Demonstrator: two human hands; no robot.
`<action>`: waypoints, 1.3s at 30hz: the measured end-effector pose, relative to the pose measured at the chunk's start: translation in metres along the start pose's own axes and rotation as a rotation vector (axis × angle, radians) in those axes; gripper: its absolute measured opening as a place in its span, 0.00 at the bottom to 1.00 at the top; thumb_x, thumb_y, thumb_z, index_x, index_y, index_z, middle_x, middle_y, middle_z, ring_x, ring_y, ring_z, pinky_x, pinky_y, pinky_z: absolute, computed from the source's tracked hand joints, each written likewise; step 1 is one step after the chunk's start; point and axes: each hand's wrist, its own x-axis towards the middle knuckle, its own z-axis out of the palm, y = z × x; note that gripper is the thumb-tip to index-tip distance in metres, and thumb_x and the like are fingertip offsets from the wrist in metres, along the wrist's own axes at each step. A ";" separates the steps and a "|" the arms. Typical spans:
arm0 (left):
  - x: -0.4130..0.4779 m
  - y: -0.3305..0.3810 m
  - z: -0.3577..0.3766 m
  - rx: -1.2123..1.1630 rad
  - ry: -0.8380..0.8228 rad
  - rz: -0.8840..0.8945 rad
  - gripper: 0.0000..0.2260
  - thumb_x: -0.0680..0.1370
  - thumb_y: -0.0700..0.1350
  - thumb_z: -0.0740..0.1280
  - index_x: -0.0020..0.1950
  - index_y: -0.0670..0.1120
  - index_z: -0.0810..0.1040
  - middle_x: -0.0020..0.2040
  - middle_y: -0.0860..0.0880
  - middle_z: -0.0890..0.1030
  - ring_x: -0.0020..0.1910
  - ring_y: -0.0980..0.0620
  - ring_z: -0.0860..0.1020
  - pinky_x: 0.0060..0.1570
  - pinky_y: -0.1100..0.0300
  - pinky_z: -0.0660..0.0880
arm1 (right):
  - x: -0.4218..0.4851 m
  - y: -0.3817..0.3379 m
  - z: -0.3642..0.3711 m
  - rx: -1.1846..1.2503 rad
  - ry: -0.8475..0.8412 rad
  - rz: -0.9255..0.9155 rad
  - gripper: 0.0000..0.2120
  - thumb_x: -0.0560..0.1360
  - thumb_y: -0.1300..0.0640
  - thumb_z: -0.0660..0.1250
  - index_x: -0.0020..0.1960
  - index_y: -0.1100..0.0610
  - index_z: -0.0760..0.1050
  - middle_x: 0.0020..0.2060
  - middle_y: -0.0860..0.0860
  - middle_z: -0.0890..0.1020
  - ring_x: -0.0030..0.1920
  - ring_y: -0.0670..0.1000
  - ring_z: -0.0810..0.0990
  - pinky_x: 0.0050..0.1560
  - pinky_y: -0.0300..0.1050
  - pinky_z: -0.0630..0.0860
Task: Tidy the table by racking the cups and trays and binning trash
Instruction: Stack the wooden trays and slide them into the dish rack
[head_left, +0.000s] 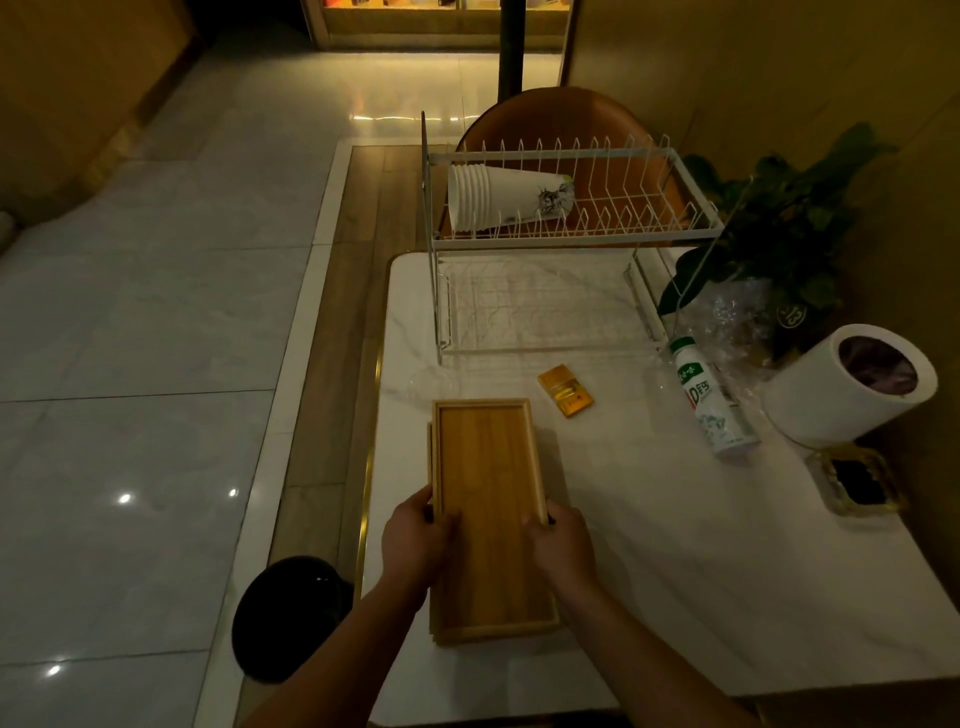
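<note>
A stack of wooden trays (488, 467) lies on the white table (649, 545) near its left edge. My left hand (415, 540) grips the stack's left side and my right hand (561, 545) grips its right side. A white two-tier wire rack (571, 234) stands at the far end of the table. A stack of white paper cups (498, 200) lies on its side on the top tier. A small orange packet (565, 391) and a white drink bottle (711, 400) lie between the trays and the rack.
A black bin (285, 618) stands on the floor left of the table. At the right are a tipped white container (852, 387), crumpled clear plastic (737, 322), a glass ashtray (857, 480) and a potted plant (779, 223). A brown chair (550, 119) stands behind the rack.
</note>
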 end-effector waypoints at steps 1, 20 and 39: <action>0.000 0.000 0.001 0.003 0.003 0.007 0.21 0.81 0.47 0.67 0.74 0.49 0.72 0.61 0.44 0.82 0.54 0.45 0.82 0.57 0.44 0.80 | 0.001 0.000 0.000 -0.001 0.005 0.005 0.12 0.77 0.55 0.68 0.56 0.60 0.81 0.50 0.63 0.81 0.51 0.62 0.80 0.48 0.49 0.75; 0.000 -0.019 0.002 -0.031 0.066 -0.008 0.22 0.80 0.47 0.67 0.74 0.49 0.71 0.63 0.46 0.81 0.57 0.47 0.81 0.59 0.43 0.79 | -0.001 0.002 0.004 0.038 -0.016 0.027 0.20 0.78 0.52 0.67 0.67 0.58 0.75 0.59 0.59 0.77 0.56 0.59 0.79 0.55 0.51 0.78; -0.004 -0.056 0.009 -0.524 -0.292 -0.129 0.22 0.78 0.55 0.65 0.71 0.62 0.64 0.65 0.51 0.78 0.60 0.46 0.80 0.49 0.50 0.82 | -0.025 0.014 0.005 0.320 -0.176 0.061 0.23 0.83 0.56 0.58 0.76 0.60 0.62 0.74 0.56 0.68 0.73 0.54 0.68 0.73 0.46 0.64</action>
